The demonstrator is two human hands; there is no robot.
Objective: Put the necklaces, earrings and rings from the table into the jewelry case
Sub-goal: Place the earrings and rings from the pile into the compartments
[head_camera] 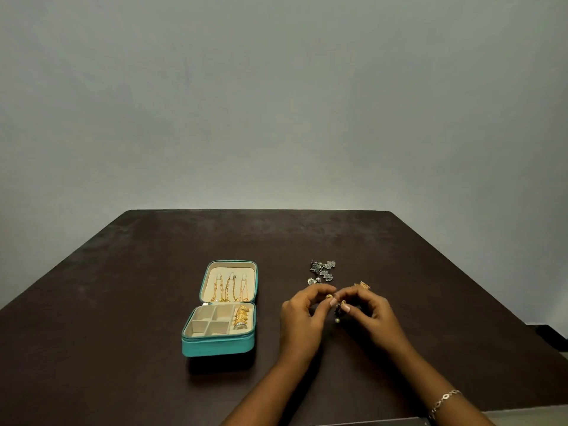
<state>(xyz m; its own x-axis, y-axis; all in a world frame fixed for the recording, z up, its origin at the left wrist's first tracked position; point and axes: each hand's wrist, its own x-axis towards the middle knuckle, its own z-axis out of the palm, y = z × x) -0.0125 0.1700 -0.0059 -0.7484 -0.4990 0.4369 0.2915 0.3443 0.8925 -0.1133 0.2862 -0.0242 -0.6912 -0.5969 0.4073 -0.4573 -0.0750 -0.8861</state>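
Earring (pixel 337 311) mostly hidden by fingertips (pixel 333 301), gold piece (pixel 363 284) half behind right hand (pixel 368 315), silver cluster (pixel 322 269) too small to tell

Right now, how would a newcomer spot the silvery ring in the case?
On the dark table, find the open teal jewelry case. The right-hand slot of its near tray holds a row of rings. The silvery ring sits at the near end; the others are gold.

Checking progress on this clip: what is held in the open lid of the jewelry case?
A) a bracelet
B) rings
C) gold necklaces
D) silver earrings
C: gold necklaces hang from the hooks in the lid of the jewelry case, while the rings sit in its lower tray and the silver earrings lie out on the table.
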